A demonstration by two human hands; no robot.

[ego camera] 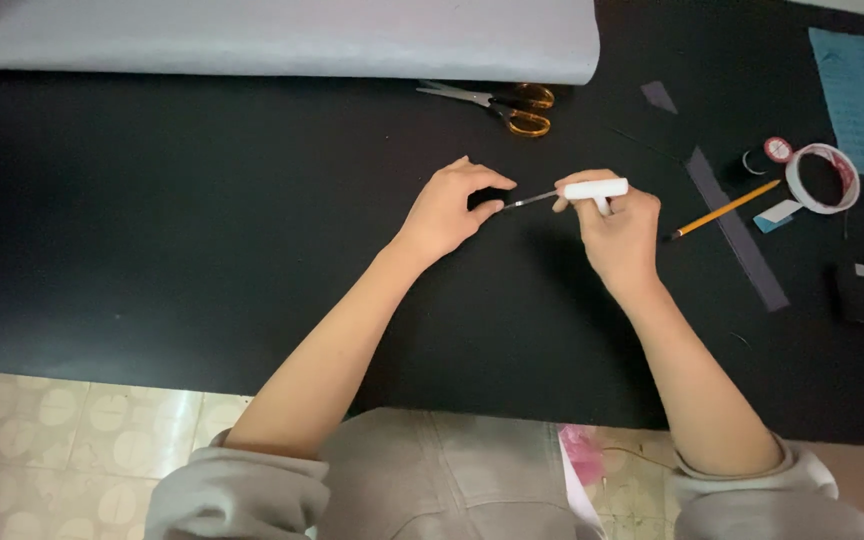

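Observation:
My right hand (620,225) grips a small tool with a white handle (595,188) and a thin metal blade (530,200) that points left. My left hand (449,208) pinches a small dark piece (492,193) between thumb and forefinger, right at the blade's tip. Both hands hover over a large black sheet (202,220) that covers the work surface. What exactly the dark piece is I cannot make out against the black sheet.
A roll of grey material (282,38) lies along the far edge. Orange-handled scissors (512,105) sit behind my hands. To the right are a yellow pencil (727,209), a grey strip (737,230), a tape roll (824,178), a thread spool (774,151) and a blue fabric piece (852,85).

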